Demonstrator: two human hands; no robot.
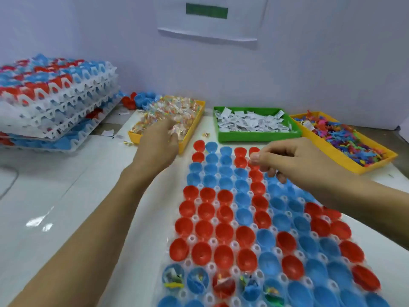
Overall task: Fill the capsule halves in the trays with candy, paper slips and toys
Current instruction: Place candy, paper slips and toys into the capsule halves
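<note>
A clear tray (212, 237) of red and blue capsule halves lies in front of me; most halves are empty, several in the near rows hold candy, slips and toys. My left hand (158, 142) reaches into the yellow candy tray (192, 129), fingers curled on wrapped candies. My right hand (294, 159) hovers over the far rows of the capsule tray, fingertips pinched on a small wrapped candy. A green tray (254, 135) holds white paper slips. A yellow tray (345, 162) at right holds small coloured toys.
A stack of white trays (55, 111) loaded with red and blue halves stands at the left. Loose capsule halves (139, 99) lie behind the candy tray. Stray candies (205, 134) lie on the white table. A wall with a posted paper rises behind.
</note>
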